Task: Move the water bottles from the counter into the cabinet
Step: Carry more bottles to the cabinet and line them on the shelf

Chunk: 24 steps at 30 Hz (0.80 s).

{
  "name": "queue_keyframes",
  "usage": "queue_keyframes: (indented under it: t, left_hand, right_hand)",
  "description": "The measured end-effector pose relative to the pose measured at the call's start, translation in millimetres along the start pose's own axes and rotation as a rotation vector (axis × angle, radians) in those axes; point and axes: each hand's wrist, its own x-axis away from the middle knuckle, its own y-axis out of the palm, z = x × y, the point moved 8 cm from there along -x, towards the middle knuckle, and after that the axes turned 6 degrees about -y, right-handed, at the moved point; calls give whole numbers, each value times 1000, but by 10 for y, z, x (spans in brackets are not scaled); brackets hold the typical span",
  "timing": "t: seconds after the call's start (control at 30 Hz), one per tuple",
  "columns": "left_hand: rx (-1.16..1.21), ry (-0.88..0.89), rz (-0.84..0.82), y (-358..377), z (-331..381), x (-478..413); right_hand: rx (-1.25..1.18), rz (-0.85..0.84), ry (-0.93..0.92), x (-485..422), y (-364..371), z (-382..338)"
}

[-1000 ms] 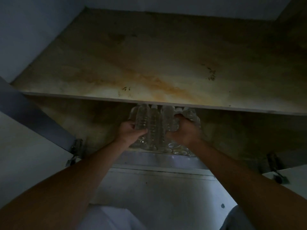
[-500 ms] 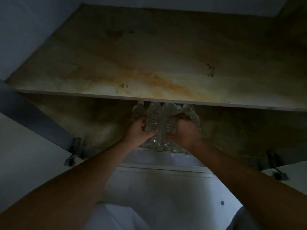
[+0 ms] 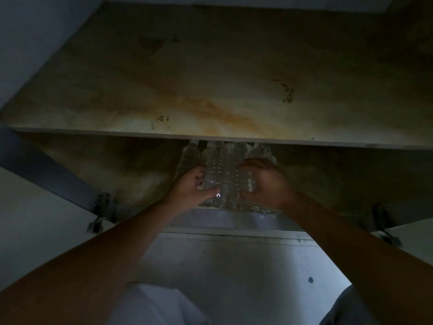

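Observation:
Several clear plastic water bottles point(image 3: 216, 165) stand bunched together on the lower cabinet floor point(image 3: 131, 170), just under the front edge of the stained shelf point(image 3: 210, 95). My left hand point(image 3: 191, 190) grips a bottle on the bunch's left side. My right hand point(image 3: 264, 184) grips a bottle point(image 3: 246, 181) on the right side. The bottle tops are hidden behind the shelf edge. The light is dim.
The shelf's front edge point(image 3: 328, 144) runs across the view right above the bottles. Open white cabinet doors with metal hinges point(image 3: 100, 207) flank the opening on the left and on the right point(image 3: 380, 219). The cabinet's lower front rail point(image 3: 234, 221) lies under my wrists.
Both hands have pushed the bunch of bottles a little deeper under the shelf edge, and the bottles stand closer together.

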Motion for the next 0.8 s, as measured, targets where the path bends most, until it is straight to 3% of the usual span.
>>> queue_keyframes:
  t: [0.3, 0.37, 0.47, 0.53, 0.67, 0.8]
  left_hand:
    - [-79, 117, -43, 42, -51, -44]
    - [-153, 75, 15, -42, -8, 15]
    - [-297, -7, 236, -323, -4, 49]
    - [-267, -84, 294, -427, -86, 37]
    - [-232, -146, 138, -307, -221, -5]
    - [-374, -121, 125, -304, -182, 59]
  right_hand:
    - [-61, 4, -31, 38, 48, 70]
    - [-49, 1, -17, 52, 36, 57]
    - [-19, 33, -3, 75, 13, 50]
    - [-6, 42, 17, 81, 5, 74]
    - [-41, 34, 17, 91, -2, 75]
    - [-85, 14, 34, 134, 21, 111]
